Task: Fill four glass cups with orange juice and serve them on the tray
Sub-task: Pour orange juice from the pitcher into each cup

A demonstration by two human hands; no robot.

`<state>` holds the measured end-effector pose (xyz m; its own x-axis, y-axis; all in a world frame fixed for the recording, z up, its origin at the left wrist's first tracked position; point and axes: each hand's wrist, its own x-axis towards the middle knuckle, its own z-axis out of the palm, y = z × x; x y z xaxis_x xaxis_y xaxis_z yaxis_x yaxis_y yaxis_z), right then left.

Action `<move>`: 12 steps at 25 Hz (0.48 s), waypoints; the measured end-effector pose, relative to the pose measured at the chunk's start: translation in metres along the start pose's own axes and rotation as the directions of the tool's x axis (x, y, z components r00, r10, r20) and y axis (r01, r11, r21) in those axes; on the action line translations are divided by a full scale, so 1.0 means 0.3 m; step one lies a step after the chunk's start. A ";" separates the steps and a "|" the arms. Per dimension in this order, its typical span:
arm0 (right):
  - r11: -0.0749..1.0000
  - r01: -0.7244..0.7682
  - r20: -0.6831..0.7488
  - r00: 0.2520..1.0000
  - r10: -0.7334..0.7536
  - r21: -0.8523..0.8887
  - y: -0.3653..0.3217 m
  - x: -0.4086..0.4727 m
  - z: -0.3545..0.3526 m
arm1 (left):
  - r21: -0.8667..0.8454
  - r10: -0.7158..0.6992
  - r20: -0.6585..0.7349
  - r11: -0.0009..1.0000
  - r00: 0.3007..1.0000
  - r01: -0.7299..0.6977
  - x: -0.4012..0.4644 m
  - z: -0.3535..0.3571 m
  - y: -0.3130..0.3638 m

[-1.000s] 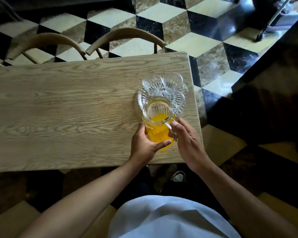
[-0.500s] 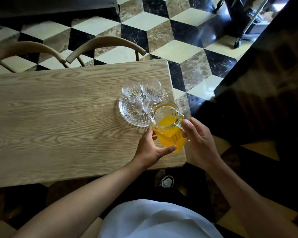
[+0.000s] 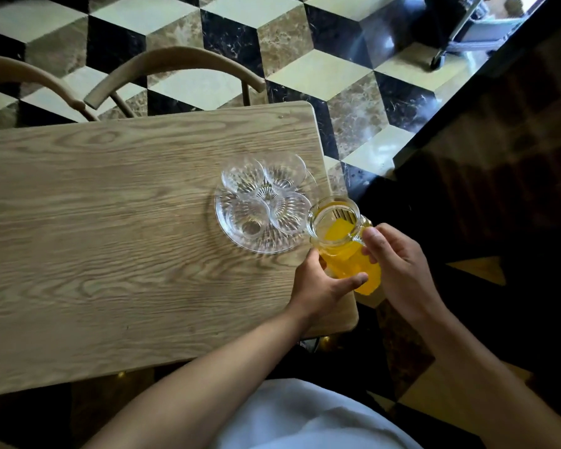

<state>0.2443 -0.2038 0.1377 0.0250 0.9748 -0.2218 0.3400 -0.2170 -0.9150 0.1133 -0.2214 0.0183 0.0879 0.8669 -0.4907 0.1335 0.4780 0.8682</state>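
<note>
Oak-grain counter (image 3: pixel 110 222) | cube-pattern marble floor (image 3: pixel 321 72) | two chairs (image 3: pixel 175 63) behind | both hands' grip curled round juice pitcher: left hand (image 3: pixel 321 283), right hand (image 3: pixel 399 264), juice pitcher (image 3: pixel 344 241).

Jug handle (image 3: pixel 359 233) behind right fingers (image 3: pixel 374 238)

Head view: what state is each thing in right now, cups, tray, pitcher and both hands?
Four glass cups: empty, upright on the tray.
Glass tray: on the table, holding all four cups.
Pitcher: about half full of juice, tilted towards the cups.
Left hand: supports the pitcher's body.
Right hand: grips the handle.
</note>
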 end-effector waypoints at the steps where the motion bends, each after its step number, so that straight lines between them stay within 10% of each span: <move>1: 1.000 -0.006 0.004 1.000 0.006 -0.018 0.006 0.011 -0.001 | -0.028 -0.019 0.012 0.999 1.000 0.019 0.010 0.005 -0.004; 12: 0.968 -0.046 0.004 0.999 0.049 -0.248 -0.019 0.103 0.025 | -0.284 -0.178 0.138 0.935 0.974 0.211 0.050 0.054 0.003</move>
<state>0.2362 -0.1727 0.1336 0.0375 0.9627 -0.2680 0.5612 -0.2422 -0.7914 0.1308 -0.2103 0.0106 0.1977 0.7399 -0.6431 -0.1371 0.6704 0.7292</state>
